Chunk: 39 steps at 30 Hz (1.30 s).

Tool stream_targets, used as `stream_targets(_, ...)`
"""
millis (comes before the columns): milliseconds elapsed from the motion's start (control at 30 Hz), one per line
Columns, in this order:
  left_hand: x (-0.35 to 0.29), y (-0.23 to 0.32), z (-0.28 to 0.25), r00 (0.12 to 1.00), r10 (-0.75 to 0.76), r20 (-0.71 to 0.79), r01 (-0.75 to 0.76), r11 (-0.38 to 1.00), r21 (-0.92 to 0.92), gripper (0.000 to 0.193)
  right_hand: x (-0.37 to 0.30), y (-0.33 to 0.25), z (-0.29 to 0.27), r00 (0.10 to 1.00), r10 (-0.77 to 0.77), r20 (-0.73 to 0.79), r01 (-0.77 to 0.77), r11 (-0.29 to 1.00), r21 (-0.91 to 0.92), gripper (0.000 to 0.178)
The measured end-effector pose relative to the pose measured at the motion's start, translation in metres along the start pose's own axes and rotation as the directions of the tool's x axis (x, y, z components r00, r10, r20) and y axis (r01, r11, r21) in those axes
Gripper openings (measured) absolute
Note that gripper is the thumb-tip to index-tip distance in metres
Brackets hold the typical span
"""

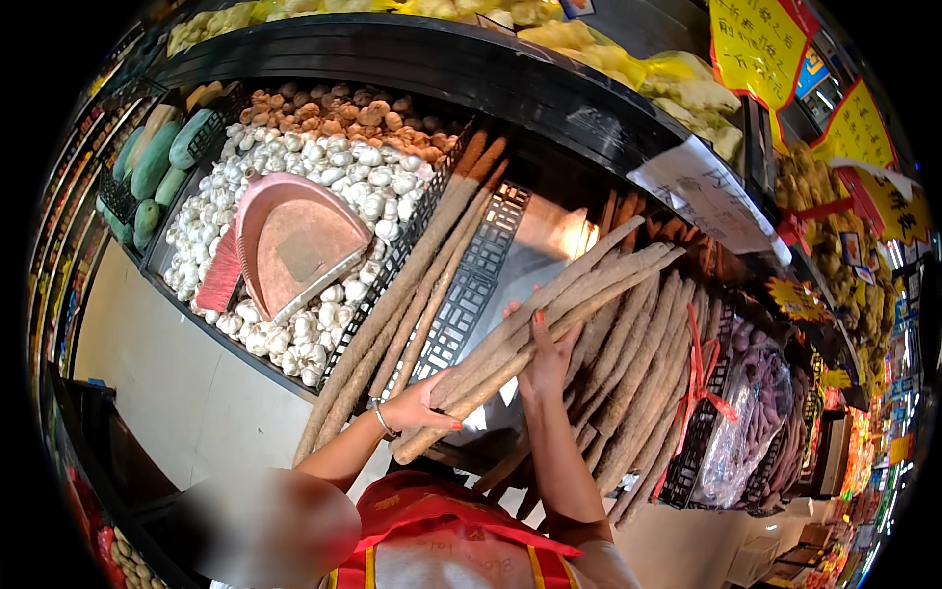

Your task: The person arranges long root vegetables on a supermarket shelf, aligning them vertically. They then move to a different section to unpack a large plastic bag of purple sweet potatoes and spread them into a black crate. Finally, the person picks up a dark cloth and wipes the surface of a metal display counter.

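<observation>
A few long brown yams (510, 351) lie across both my hands, slanting from lower left to upper right over the display. My left hand (428, 404) grips them near their lower ends, a bracelet on its wrist. Farther up, my right hand (549, 355) holds them from the right, its fingers wrapped around them. Just right of it lies a pile of similar yams (638, 368), side by side and partly bound with red ribbon (699, 368). To the left, several more long yams (417, 280) rest beside a black plastic crate panel (471, 280).
White garlic (368, 201) fills a bin at left, with a pink dustpan (294, 231) and red brush (220, 275) on it. Brown bulbs (358, 110) lie behind. Green gourds (155, 162) stand far left, plastic-wrapped purple roots (751, 412) at right. A black shelf edge (392, 61) crosses above.
</observation>
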State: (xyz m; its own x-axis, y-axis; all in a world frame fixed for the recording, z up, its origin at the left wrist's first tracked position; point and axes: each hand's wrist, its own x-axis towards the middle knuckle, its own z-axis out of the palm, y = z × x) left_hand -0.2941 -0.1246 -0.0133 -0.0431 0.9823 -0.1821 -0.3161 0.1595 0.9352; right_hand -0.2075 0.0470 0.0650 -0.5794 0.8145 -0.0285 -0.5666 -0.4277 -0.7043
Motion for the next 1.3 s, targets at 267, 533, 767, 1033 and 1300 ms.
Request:
stream_targets(267, -0.01, -0.026, -0.024, 0.984, 0.002, -0.18, 0.001, 1.0, 0.013, 0.089, 0.023, 0.042, -0.001, 0.977, 0.155, 0.145, -0.142, 0.985, -0.093, 0.057)
stream_targets(533, 0.007, -0.089, -0.04, 0.875, -0.185, -0.447, 0.071, 0.963, -0.26, 0.076, 0.066, 0.132, -0.073, 0.839, 0.493, -0.23, -0.539, 0.692, -0.481, 0.075)
stream_targets(767, 0.018, -0.103, -0.043, 0.879, 0.021, -0.477, 0.032, 0.994, 0.102, 0.082, 0.037, 0.172, -0.079, 0.919, 0.36, -0.162, -0.372, 0.655, -0.658, 0.054)
stream_targets(1033, 0.047, -0.07, -0.056, 0.795, 0.281, -0.538, 0.105, 0.81, 0.578, 0.077, 0.067, 0.183, -0.115, 0.927, 0.344, -0.151, -0.312, 0.483, -0.818, 0.054)
stream_targets(1300, -0.004, -0.07, -0.02, 0.888, 0.128, -0.441, 0.26, 0.65, 0.714, 0.079, 0.037, 0.156, -0.091, 0.878, 0.469, -0.092, -0.307, 0.405, -0.861, 0.06)
